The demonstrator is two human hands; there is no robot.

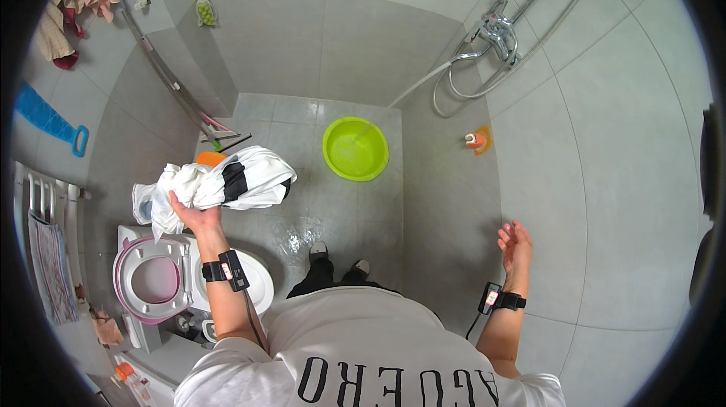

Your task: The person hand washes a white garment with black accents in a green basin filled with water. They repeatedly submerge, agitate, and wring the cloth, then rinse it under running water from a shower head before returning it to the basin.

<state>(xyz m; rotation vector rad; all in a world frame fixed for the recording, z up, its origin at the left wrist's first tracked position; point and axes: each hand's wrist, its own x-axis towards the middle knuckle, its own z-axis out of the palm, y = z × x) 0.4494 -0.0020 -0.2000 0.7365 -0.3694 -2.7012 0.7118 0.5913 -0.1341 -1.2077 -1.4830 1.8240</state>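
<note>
My left hand point(195, 217) holds a bundled white cloth with black patches point(227, 183), which looks like a garment, above the floor beside the toilet. The grip is partly hidden under the fabric. My right hand point(515, 240) is raised near the right wall, fingers apart and slightly curled, holding nothing. A lime green plastic basin point(355, 149) stands on the tiled floor ahead of me. Water runs in a thin stream from the chrome shower mixer tap point(493, 35) down towards the basin.
A toilet point(258, 282) with a pink and white child's seat point(156, 279) is at left. Long-handled floor tools point(170, 81) lean in the far left corner. The floor point(300, 237) looks wet near my feet. Bottles line a wall niche; an orange holder point(482, 140) is on the right wall.
</note>
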